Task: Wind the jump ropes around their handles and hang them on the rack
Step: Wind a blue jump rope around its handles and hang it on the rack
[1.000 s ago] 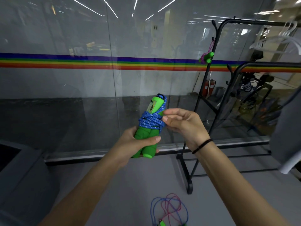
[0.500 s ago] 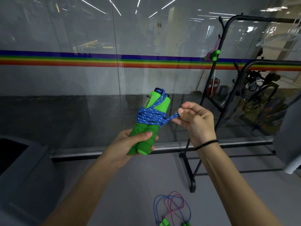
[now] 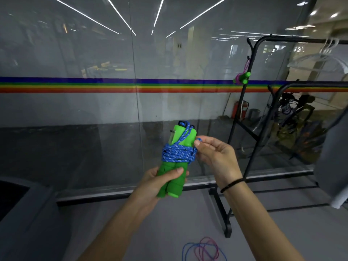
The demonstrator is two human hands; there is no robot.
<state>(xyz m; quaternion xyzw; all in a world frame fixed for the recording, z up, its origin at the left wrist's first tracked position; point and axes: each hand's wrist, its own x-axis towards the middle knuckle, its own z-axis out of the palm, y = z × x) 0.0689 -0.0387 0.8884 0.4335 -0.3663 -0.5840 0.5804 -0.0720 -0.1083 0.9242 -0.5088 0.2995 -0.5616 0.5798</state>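
Glass wall (image 3: pixel 84 119) fills most of my feed, with a rainbow stripe (image 3: pixel 113 85) running across it. Below it lies the grey floor (image 3: pixel 169 223). On the right stands the black rack (image 3: pixel 220 213), its foot on the floor close against the glass, with white hangers (image 3: pixel 320 57) on its top bar.

Both forearms reach up from the bottom edge. The right hand (image 3: pixel 214 157) is raised in mid-frame; its fingers (image 3: pixel 204 142) are curled, thumb and forefinger pinching a short end of the blue rope (image 3: pixel 178 154) just at the right side of the handles. The left hand (image 3: pixel 156 185) grips the lower ends of the two green handles (image 3: pixel 175 178), thumb laid across their front. I see the handles held side by side, tilted a little to the right, in the air before the glass and left of the rack. The blue rope is wound in a thick band round their middle, with a strand running up to their tops.

Loose ropes (image 3: pixel 201 249), blue and pink, lie coiled on the floor at the bottom edge. A wound pink rope (image 3: pixel 243 80) with green handles hangs from the rack's left post. A black band (image 3: pixel 232 185) circles the right wrist.
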